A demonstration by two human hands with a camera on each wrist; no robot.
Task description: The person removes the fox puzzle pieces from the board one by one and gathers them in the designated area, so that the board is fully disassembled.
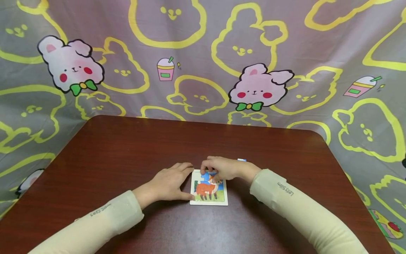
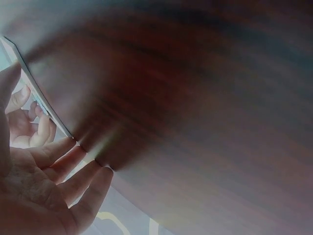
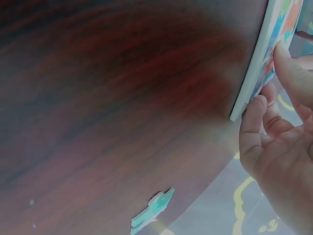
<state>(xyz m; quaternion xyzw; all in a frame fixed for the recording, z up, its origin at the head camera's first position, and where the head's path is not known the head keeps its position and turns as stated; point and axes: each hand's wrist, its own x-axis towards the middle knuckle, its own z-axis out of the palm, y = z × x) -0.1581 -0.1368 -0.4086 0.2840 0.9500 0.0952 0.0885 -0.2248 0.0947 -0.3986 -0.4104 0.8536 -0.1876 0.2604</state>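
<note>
A jigsaw puzzle (image 1: 206,192) of a fox in a white frame lies flat on the table, with pale gaps in its upper left part. Beside the frame's left edge is my left hand (image 1: 169,181); its thumb touches the lower left rim and its extended fingers (image 2: 90,191) rest at the upper left corner. My right hand (image 1: 222,167) reaches over the top of the puzzle, bent fingers and thumb (image 3: 288,68) about a blue puzzle piece (image 1: 210,175) with the fox's ears. The hand partly covers that piece.
A loose blue puzzle piece (image 3: 152,211) lies on the table beyond my right wrist, largely hidden in the head view. The dark brown table (image 1: 152,141) ends at a patterned cloth (image 1: 203,63) behind and at both sides.
</note>
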